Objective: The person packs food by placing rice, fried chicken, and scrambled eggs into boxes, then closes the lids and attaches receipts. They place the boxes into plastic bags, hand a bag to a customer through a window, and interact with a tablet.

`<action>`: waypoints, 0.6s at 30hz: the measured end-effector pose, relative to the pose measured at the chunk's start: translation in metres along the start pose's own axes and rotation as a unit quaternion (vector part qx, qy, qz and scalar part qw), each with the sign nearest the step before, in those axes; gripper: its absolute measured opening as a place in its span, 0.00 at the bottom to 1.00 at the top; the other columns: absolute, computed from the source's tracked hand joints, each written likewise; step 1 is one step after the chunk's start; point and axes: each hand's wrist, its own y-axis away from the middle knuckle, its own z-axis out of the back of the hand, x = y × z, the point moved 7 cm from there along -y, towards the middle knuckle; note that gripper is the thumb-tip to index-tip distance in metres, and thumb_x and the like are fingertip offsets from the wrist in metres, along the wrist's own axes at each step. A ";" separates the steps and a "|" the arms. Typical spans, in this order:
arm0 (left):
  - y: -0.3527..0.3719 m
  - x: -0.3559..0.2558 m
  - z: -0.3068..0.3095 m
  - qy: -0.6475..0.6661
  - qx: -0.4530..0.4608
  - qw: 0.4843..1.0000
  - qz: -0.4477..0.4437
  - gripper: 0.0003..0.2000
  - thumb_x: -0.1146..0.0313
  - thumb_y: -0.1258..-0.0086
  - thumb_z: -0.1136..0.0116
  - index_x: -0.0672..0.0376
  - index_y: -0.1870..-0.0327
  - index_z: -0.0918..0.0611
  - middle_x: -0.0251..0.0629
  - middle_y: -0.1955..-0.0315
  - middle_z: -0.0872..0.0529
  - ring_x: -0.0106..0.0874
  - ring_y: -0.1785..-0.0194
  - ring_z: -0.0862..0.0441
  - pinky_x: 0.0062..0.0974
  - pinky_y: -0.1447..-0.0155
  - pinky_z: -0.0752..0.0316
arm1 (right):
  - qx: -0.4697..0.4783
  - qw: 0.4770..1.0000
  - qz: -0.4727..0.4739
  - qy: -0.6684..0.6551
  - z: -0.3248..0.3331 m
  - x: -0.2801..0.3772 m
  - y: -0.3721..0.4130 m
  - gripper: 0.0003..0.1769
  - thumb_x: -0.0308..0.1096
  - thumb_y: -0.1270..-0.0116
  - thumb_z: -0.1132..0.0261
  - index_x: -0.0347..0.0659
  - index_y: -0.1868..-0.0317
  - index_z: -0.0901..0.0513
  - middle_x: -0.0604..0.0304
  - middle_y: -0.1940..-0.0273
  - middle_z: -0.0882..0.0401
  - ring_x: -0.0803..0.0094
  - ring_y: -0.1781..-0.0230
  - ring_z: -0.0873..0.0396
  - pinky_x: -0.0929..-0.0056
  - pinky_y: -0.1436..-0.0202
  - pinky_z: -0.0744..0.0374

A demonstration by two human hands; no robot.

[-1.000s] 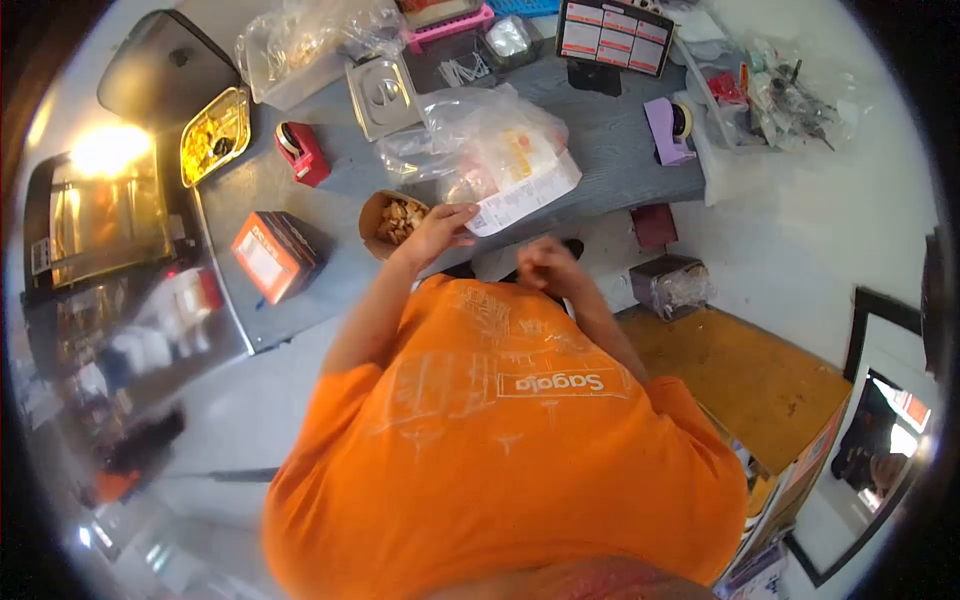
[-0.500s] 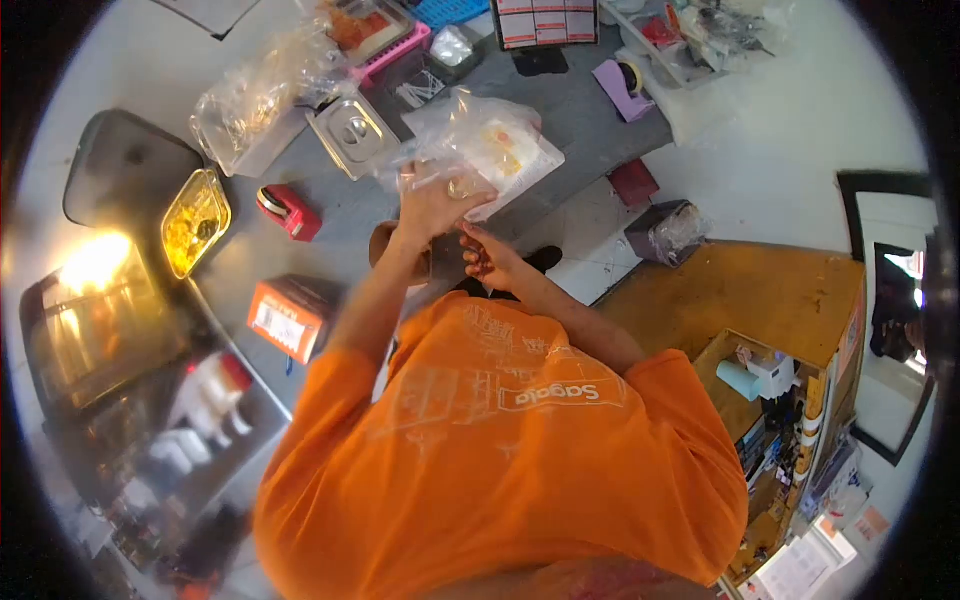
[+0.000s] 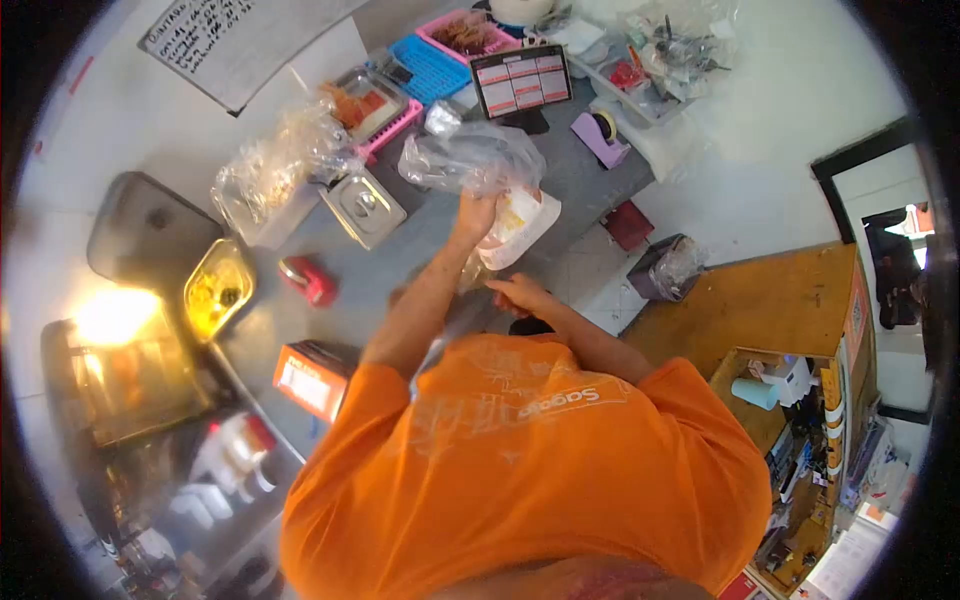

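My left hand (image 3: 479, 213) is closed round a clear plastic bag (image 3: 475, 158), which puffs out beyond the knuckles. A white paper pouch or box (image 3: 521, 236) with yellow-orange print lies against that hand on its right side, partly inside the plastic. Closer to my body, my right hand (image 3: 520, 294) is closed with its fingertips just below the white package's lower end. Whatever those fingers pinch is too small to make out. A lidded steel tray (image 3: 364, 207) stands left of the bag on the grey table (image 3: 415, 232).
A red tape dispenser (image 3: 308, 281), an orange-white box (image 3: 311, 381) and a yellow-lit food tray (image 3: 219, 290) sit to the left. At the back stand a menu stand (image 3: 521, 88), a purple tape dispenser (image 3: 600, 140) and a blue basket (image 3: 429, 69). A wooden counter (image 3: 740, 298) is at right.
My left hand has gone from spread over the bag to gripping it. The white package has turned more upright, and the bag's loose end now puffs up. The view has shifted too.
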 end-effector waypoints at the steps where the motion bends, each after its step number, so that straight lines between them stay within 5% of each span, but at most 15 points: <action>1: 0.001 -0.008 0.000 -0.004 -0.002 1.000 -0.004 0.11 0.71 0.37 0.43 0.65 0.55 0.21 0.40 0.62 0.18 0.31 0.58 0.22 0.30 0.53 0.27 | -0.181 0.964 0.153 0.116 0.046 0.008 0.006 0.25 0.51 0.45 0.29 0.35 0.71 0.24 0.61 0.78 0.28 0.71 0.84 0.34 0.72 0.81 0.34; 2: 0.004 -0.013 0.000 -0.018 -0.022 1.000 0.004 0.10 0.72 0.38 0.43 0.65 0.57 0.20 0.40 0.63 0.18 0.31 0.59 0.22 0.30 0.53 0.27 | -0.349 0.862 0.294 0.222 0.077 0.021 0.028 0.23 0.45 0.49 0.25 0.34 0.67 0.24 0.57 0.72 0.23 0.68 0.77 0.27 0.71 0.74 0.29; 4: 0.006 -0.022 0.002 -0.036 -0.044 0.998 0.013 0.10 0.72 0.38 0.43 0.65 0.58 0.20 0.39 0.64 0.18 0.31 0.59 0.22 0.29 0.54 0.27 | -0.473 0.768 0.425 0.081 0.123 0.071 0.087 0.37 0.37 0.53 0.24 0.32 0.46 0.31 0.46 0.50 0.26 0.56 0.50 0.26 0.59 0.50 0.28; 6: 0.007 -0.039 -0.005 -0.041 -0.014 0.998 -0.049 0.09 0.71 0.37 0.43 0.64 0.58 0.20 0.39 0.62 0.18 0.30 0.58 0.22 0.29 0.56 0.26 | -0.429 0.731 0.484 0.217 0.127 0.141 0.111 0.47 0.35 0.54 0.24 0.34 0.36 0.41 0.43 0.38 0.36 0.54 0.39 0.35 0.58 0.42 0.32; 9: 0.005 -0.037 -0.015 0.022 0.046 0.998 0.023 0.15 0.66 0.39 0.38 0.62 0.53 0.20 0.41 0.56 0.18 0.32 0.53 0.23 0.34 0.48 0.28 | -0.263 0.774 0.535 0.214 0.111 0.194 0.069 0.46 0.35 0.54 0.24 0.34 0.35 0.37 0.47 0.40 0.32 0.55 0.39 0.34 0.62 0.35 0.37; 11: 0.013 -0.006 -0.004 -0.075 0.069 0.994 0.038 0.19 0.66 0.42 0.36 0.61 0.50 0.21 0.42 0.54 0.19 0.35 0.49 0.24 0.35 0.43 0.31 | -0.031 0.831 0.515 0.209 0.082 0.192 0.012 0.38 0.37 0.52 0.26 0.37 0.40 0.29 0.46 0.42 0.30 0.54 0.41 0.31 0.61 0.35 0.36; 15: 0.021 -0.005 0.005 -0.335 0.109 0.936 0.000 0.28 0.63 0.48 0.30 0.61 0.44 0.24 0.47 0.46 0.24 0.39 0.39 0.31 0.38 0.32 0.38 | -0.002 0.919 0.373 0.129 0.078 0.188 -0.004 0.29 0.38 0.50 0.28 0.39 0.47 0.23 0.48 0.46 0.25 0.55 0.44 0.28 0.60 0.36 0.35; 18: 0.011 -0.003 -0.016 -0.314 0.107 0.940 0.084 0.36 0.57 0.47 0.31 0.61 0.37 0.31 0.49 0.38 0.33 0.41 0.31 0.40 0.42 0.28 0.47 | -0.062 0.823 0.525 0.209 0.073 0.212 0.021 0.27 0.36 0.51 0.29 0.38 0.49 0.22 0.47 0.46 0.25 0.54 0.46 0.26 0.60 0.39 0.32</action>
